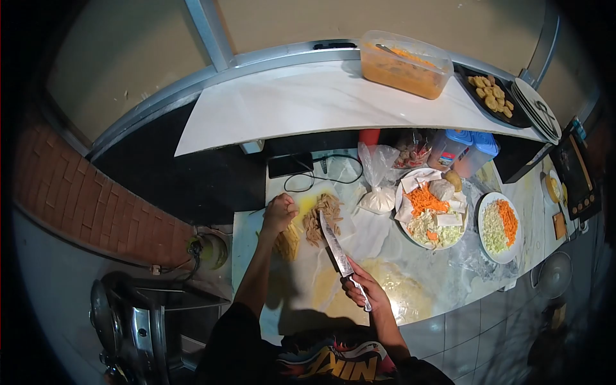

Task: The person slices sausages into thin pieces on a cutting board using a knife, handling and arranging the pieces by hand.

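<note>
My right hand (367, 287) is wrapped round the handle of a large knife (336, 247), its blade pointing up and left. The blade's tip lies at a heap of light brown sliced food (323, 218) on a pale board (343, 231). My left hand (281, 212) is closed at the left of that heap, above some yellow strips (289, 242); what its fingers hold, if anything, is too small to make out.
A plate of carrot, cabbage and white pieces (420, 240), a second vegetable plate (484, 247) and a tied bag (378, 200) stand to the right. Above is a shelf (276, 96) with an orange-filled tub (404, 74). A cable (333, 181) lies behind the board.
</note>
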{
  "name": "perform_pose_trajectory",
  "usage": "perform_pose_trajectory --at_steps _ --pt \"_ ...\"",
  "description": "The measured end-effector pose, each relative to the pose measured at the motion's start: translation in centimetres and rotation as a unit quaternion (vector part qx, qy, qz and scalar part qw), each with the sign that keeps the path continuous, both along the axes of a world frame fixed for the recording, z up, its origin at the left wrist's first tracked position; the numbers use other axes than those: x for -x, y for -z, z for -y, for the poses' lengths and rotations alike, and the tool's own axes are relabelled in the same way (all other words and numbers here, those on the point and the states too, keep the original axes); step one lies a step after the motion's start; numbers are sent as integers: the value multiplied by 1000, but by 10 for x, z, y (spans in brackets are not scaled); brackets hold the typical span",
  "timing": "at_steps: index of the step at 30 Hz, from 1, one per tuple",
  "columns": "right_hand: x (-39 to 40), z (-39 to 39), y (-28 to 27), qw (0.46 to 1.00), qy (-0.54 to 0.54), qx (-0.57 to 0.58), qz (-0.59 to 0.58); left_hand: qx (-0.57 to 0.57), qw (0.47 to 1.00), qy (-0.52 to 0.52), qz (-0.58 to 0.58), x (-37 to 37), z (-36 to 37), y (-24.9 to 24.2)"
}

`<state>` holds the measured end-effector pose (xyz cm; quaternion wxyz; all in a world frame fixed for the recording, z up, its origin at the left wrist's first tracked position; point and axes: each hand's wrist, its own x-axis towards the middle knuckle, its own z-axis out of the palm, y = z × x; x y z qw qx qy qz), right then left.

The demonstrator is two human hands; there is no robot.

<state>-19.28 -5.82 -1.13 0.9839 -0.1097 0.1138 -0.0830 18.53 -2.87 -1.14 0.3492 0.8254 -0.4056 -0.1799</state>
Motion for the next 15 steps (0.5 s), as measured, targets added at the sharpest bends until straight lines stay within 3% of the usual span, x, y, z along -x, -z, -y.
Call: perform_pose_trajectory --at_steps 1,4,7,10,13,15 --pt "0 0 0 1000 1 -4 0 20 999 -4 -49 -1 1 -1" --pt "-1 -1 1 1000 2 -9 7 51 999 -3 -1 0 0 -5" --pt "0 -3 1 1000 3 4 13 240 971 -7 -10 10 -11 -23" --pt "-1 -4 -1 1000 1 22 -4 277 957 -80 -20 40 -33 -46" --pt "-2 -6 -2 999 -5 40 -15 185 967 -110 -132 80 -62 -44" --pt "-2 -8 -3 998 -3 65 -22 156 985 -55 -53 88 -81 1"
